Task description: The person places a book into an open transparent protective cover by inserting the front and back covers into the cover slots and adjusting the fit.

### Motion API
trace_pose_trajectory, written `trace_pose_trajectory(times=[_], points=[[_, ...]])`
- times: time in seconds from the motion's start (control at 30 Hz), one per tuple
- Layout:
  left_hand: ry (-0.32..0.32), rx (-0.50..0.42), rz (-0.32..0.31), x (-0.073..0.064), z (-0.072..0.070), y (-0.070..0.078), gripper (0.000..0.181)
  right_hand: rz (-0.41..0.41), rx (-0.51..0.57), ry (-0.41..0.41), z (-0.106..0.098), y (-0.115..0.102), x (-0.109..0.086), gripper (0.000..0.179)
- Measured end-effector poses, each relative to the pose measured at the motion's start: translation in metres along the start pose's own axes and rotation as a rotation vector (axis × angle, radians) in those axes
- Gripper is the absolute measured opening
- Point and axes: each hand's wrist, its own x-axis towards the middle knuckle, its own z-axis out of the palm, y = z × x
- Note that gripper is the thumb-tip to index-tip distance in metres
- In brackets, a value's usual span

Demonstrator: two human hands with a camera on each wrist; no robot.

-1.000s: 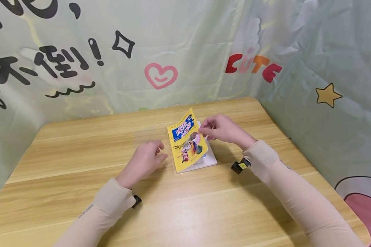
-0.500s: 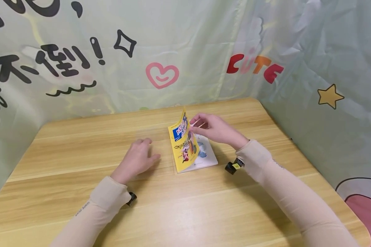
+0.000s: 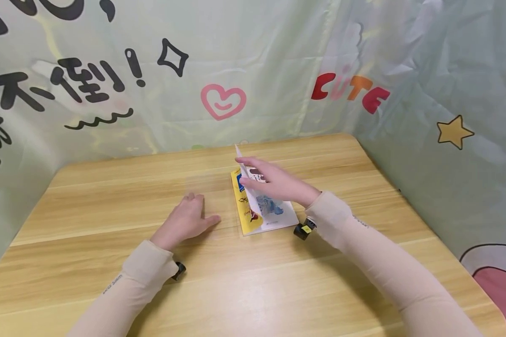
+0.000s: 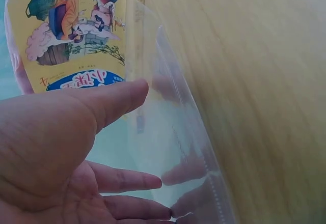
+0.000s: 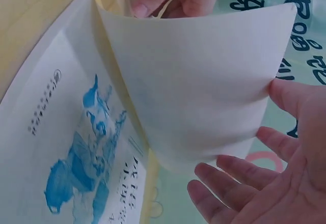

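A thin book with a yellow illustrated cover lies at the middle of the table, its front cover raised and curving left. Below shows a white title page with a blue drawing. My right hand has its fingers extended against the cover's white inner side; in the right wrist view the thumb and fingertips meet that white sheet near its free edge. My left hand is left of the book, fingers spread. In the left wrist view its fingertips touch a clear plastic sheet extending from beside the book.
The wooden table has a rounded far corner at the right. A printed fabric curtain hangs behind its far edge and along the right side. Small black wrist cameras stick out below both beige sleeves.
My right hand has moved left, turning the yellow cover up past upright so more of the white page shows. My left hand has shifted slightly left and settled on the clear plastic.
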Motion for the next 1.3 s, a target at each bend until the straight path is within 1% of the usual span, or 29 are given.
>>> trace_pose_trajectory(times=[0.17,0.37,0.5,0.6,0.73,0.8,0.93,1.0,1.03,1.13,1.3], points=[[-0.01,0.0,-0.005,0.0,0.001,-0.001,0.049,-0.021,-0.061,-0.015,0.009,-0.002,0.005,0.067],[0.004,0.027,-0.018,-0.002,0.001,-0.001,0.052,-0.023,-0.098,-0.036,0.023,-0.002,0.011,0.065],[0.009,0.043,-0.028,-0.003,0.001,0.001,0.056,-0.005,-0.119,-0.047,0.032,0.0,0.016,0.065],[0.006,0.047,-0.036,-0.001,0.002,-0.001,0.059,0.024,-0.128,-0.046,0.037,0.001,0.018,0.065],[0.003,0.039,-0.048,0.004,0.007,-0.007,0.066,0.05,-0.139,-0.05,0.043,0.0,0.019,0.066],[0.023,0.042,-0.047,0.014,0.018,-0.019,0.067,0.055,-0.149,-0.059,0.046,0.0,0.019,0.066],[0.031,0.041,-0.046,0.018,0.021,-0.024,0.067,0.06,-0.178,-0.074,0.049,0.001,0.019,0.066],[0.031,0.041,-0.044,0.017,0.019,-0.021,0.066,0.063,-0.188,-0.078,0.051,0.001,0.018,0.065],[0.021,0.034,-0.047,0.012,0.013,-0.015,0.066,0.062,-0.192,-0.079,0.052,0.001,0.018,0.065],[0.014,0.025,-0.053,0.009,0.009,-0.01,0.064,0.054,-0.207,-0.085,0.054,0.002,0.019,0.061],[0.016,0.016,-0.061,0.007,0.008,-0.007,0.06,0.058,-0.24,-0.109,0.056,0.003,0.019,0.056]])
